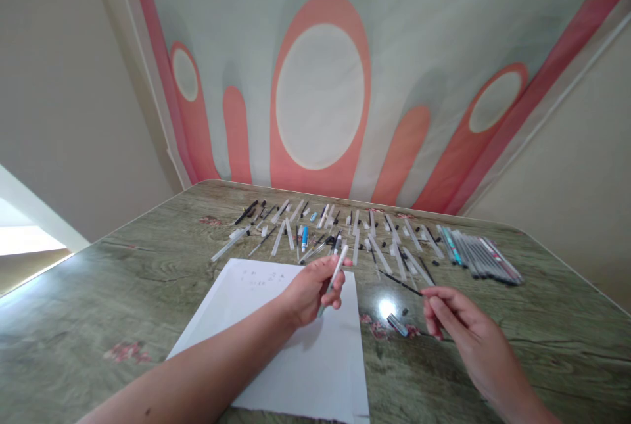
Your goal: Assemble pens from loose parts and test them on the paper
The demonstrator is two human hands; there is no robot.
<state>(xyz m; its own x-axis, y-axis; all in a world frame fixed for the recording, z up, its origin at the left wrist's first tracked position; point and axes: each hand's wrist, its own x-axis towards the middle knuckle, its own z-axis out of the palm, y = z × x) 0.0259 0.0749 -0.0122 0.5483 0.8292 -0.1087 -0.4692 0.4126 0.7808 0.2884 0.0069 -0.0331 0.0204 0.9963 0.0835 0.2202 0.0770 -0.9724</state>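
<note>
My left hand [318,286] is closed around a pale pen barrel [339,267], held tilted above the white sheet of paper [296,371]. Between the thumb and fingers of my right hand [451,319] is a thin dark pen refill [401,282], pointing left and away from me. A pen cap [397,325], dark and blue, lies on the table just left of my right hand, with a small black plug [405,311] close by. Faint handwriting [256,279] shows near the top of the paper.
Loose pen barrels, refills and caps [280,236] are scattered across the table [148,266] beyond the paper. A blue pen piece [304,238] lies among them. At the right, several pens [483,256] lie side by side in a row. A patterned wall covering [320,95] rises behind.
</note>
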